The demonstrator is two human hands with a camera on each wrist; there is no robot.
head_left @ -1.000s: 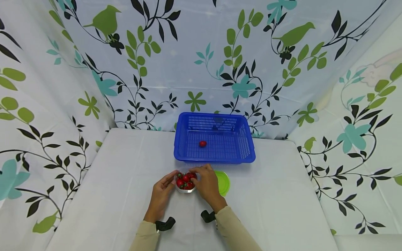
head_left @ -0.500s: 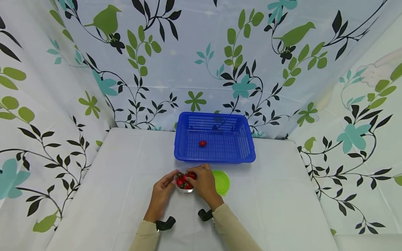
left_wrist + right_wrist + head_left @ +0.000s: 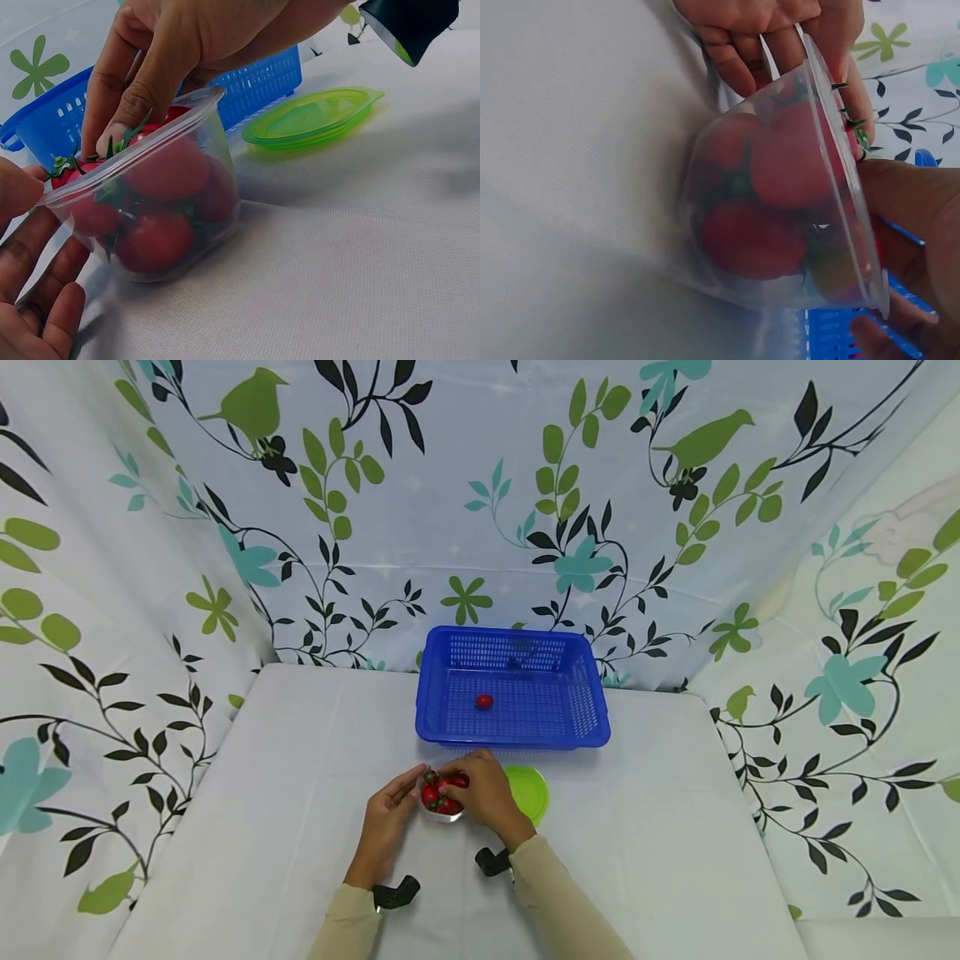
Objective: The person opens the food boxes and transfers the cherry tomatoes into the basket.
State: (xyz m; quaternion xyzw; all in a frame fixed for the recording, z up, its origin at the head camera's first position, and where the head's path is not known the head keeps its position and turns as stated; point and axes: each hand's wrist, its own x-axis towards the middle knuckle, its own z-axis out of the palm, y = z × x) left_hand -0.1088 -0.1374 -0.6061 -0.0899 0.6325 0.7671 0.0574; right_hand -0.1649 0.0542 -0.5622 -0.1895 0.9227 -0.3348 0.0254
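Note:
A clear plastic container full of red tomatoes with green stems stands on the white-covered table. My left hand holds it at its left side, the thumb at the rim and the fingers along the outer wall. From the right, my right hand reaches over the rim, its thumb and fingers around a tomato at the top of the pile. That tomato is mostly hidden by the fingers. Lower tomatoes show through the container's wall in both wrist views.
Behind the container stands a blue perforated basket with a single red tomato in it. A green lid lies flat just right of my right hand. Patterned curtains enclose the table at the back and sides.
My right hand has shifted slightly left over the container, its fingers settling onto the tomatoes. The left hand and the container have stayed put.

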